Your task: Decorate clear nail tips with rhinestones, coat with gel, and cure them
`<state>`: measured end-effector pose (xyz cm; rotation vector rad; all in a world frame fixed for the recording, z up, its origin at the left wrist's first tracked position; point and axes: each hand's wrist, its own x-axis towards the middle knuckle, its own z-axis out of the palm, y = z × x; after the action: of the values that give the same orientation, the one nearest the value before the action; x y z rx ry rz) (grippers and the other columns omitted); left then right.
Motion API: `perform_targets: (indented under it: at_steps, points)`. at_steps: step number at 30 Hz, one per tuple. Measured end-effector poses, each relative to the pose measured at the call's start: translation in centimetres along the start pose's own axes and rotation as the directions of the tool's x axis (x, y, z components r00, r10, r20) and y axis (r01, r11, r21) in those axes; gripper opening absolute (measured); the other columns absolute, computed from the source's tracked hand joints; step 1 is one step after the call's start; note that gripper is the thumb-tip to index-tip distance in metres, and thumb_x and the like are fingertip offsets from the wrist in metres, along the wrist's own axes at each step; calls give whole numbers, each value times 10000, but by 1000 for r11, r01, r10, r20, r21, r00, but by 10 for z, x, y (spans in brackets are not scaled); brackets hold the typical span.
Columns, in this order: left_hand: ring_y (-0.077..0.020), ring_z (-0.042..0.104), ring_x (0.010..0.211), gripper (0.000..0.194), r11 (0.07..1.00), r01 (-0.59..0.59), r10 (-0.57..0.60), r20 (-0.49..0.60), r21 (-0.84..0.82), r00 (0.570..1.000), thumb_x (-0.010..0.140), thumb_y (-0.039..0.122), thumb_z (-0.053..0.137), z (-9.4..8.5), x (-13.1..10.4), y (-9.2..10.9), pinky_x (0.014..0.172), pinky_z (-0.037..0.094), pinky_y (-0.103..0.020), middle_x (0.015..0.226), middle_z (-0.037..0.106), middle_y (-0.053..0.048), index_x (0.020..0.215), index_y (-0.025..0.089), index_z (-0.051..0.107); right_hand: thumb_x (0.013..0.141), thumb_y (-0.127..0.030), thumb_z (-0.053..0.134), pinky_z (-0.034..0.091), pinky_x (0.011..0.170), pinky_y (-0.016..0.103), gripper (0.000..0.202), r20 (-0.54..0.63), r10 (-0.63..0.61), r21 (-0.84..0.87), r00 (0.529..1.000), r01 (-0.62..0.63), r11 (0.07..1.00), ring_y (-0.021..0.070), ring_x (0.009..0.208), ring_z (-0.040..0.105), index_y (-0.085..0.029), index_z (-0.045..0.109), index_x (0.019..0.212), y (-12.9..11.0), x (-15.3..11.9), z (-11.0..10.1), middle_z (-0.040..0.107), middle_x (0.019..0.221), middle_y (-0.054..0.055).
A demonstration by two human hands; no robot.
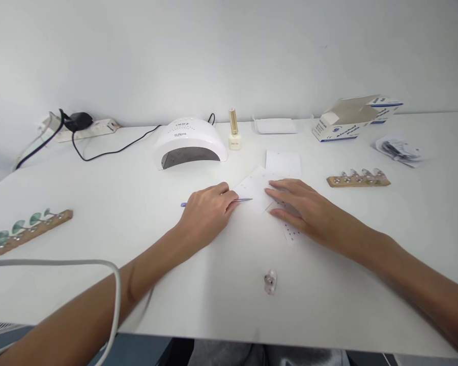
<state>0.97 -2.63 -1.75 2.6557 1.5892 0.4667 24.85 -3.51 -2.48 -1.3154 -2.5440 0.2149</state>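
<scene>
My left hand [209, 211] is closed around a slim purple pointed tool [245, 200]; whether it is tweezers or a pick I cannot tell. Its tip points right, over a white sheet with small faint marks [254, 185]. My right hand [301, 206] rests palm down with fingers spread across the overlapping sheets. Beneath it, a sheet with rows of small dark dots [291, 234] shows in part. Behind the hands lies another white sheet [284, 161]. Nearer the front edge, a small clear pinkish piece with a dark shiny ornament, like a false nail [270, 282], lies on the table.
A white nail lamp [191, 140] stands at the back, beside a gold-capped polish bottle [234, 137]. Wooden stands hold green nail tips [34, 229] at left and clear ones [359, 179] at right. An open alcohol-pad box [339, 129] is back right. A white cable [116, 284] crosses my left forearm.
</scene>
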Motion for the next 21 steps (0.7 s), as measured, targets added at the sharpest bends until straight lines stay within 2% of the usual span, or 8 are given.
perform_targets:
  at_steps: [7, 11, 14, 18, 21]
  points:
    - [-106, 588, 654, 206, 999, 23, -23, -12, -23, 1000, 888, 235, 510, -1, 1, 1, 517, 351, -226, 821, 668, 2, 854, 201, 711, 962, -397, 400, 410, 1048, 413, 434, -12, -8, 16, 1000, 9, 1000, 228, 1307, 393, -185, 513, 1323, 1, -1, 0, 493, 1387, 77]
    - [-90, 538, 588, 220, 999, 2, -5, -81, -34, 997, 892, 240, 501, -2, 0, 1, 526, 364, -227, 779, 659, -6, 828, 194, 706, 959, -390, 405, 416, 1034, 448, 421, -11, 3, 57, 1000, -2, 998, 252, 1304, 406, -201, 520, 1317, 1, 0, -2, 498, 1387, 78]
    - [-83, 499, 560, 204, 998, -27, 20, -122, -61, 992, 886, 240, 510, -4, 1, 1, 541, 383, -228, 776, 655, -9, 831, 191, 700, 953, -408, 412, 420, 1025, 459, 410, -14, 68, 126, 998, -66, 990, 256, 1289, 434, -239, 531, 1307, 2, 1, -5, 497, 1388, 66]
    - [-92, 532, 591, 178, 994, 42, -44, -19, -104, 999, 874, 249, 533, -8, 2, 1, 563, 409, -234, 807, 657, -3, 846, 201, 703, 930, -420, 451, 419, 1018, 456, 356, -50, 172, 173, 984, -161, 972, 249, 1260, 465, -285, 578, 1234, 3, 1, -10, 530, 1342, 34]
    - [-111, 578, 650, 184, 992, 75, -70, 53, -105, 996, 875, 263, 530, -8, 3, 1, 602, 429, -248, 836, 661, 0, 853, 217, 707, 924, -408, 459, 426, 1003, 451, 345, -40, 162, 183, 986, -153, 971, 254, 1257, 459, -270, 591, 1210, 1, 2, -12, 556, 1304, 39]
